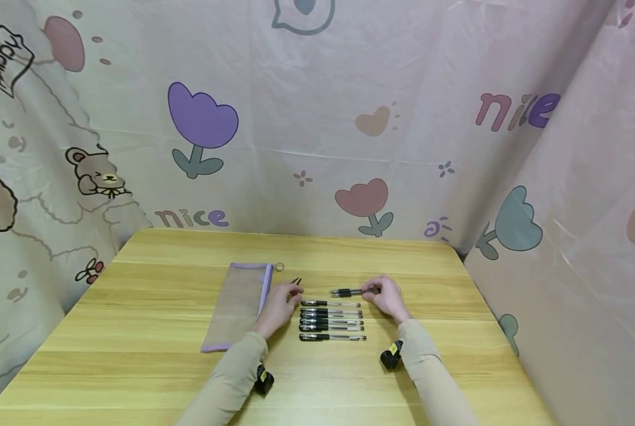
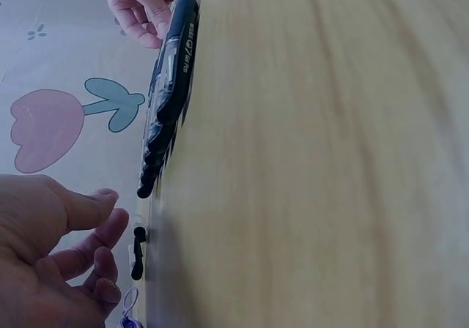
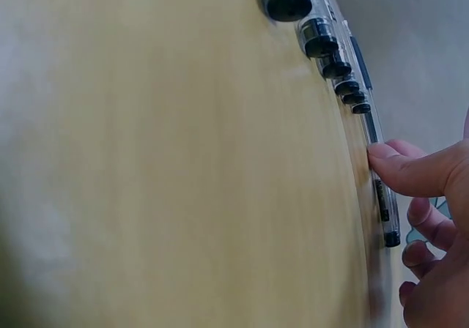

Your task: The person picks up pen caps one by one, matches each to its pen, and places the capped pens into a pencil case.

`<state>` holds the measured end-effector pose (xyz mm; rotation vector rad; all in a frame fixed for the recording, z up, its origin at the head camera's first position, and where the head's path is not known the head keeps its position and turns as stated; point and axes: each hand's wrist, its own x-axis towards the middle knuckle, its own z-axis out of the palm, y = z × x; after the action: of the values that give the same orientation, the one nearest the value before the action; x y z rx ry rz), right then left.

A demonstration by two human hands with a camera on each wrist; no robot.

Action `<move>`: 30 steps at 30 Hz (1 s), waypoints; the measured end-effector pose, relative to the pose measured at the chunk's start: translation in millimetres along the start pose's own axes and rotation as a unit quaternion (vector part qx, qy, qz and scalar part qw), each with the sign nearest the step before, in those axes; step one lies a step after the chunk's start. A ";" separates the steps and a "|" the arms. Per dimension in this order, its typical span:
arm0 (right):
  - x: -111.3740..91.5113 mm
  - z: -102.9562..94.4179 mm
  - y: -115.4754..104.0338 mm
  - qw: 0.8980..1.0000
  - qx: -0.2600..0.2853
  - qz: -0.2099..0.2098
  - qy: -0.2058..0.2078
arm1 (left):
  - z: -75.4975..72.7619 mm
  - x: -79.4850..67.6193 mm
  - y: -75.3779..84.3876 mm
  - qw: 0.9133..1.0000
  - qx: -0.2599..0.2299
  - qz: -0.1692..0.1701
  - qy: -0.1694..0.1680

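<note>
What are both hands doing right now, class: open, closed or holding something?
Left hand: open, relaxed, holding nothing.
Right hand: holding a slim, clear plastic pen with a black grip.

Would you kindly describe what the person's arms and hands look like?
The left sleeve and right sleeve are long and beige. The left wrist camera and right wrist camera are black with yellow markings. The left hand and right hand are ungloved.

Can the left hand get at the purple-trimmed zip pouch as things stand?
Likely yes. The left hand is close beside the purple-trimmed zip pouch and appears to hold nothing. The row of pens lies on the hand's other side, so nothing visible seems to block the way.
</note>
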<state>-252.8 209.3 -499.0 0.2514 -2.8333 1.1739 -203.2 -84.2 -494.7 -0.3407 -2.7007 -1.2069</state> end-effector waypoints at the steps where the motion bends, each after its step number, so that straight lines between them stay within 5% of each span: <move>1: 0.2 -0.1 0.1 1.000 0.001 0.001 0.000 | 0.0 -0.2 -0.2 1.000 0.000 0.000 0.001; 30: 2.6 3.9 5.7 1.000 -0.013 -0.013 0.004 | -1.6 -2.7 -3.9 1.000 0.007 -0.012 0.003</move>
<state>-256.4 210.2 -505.4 0.2793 -2.8284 1.1288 -201.6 -88.3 -497.1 -0.3035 -2.7148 -1.1942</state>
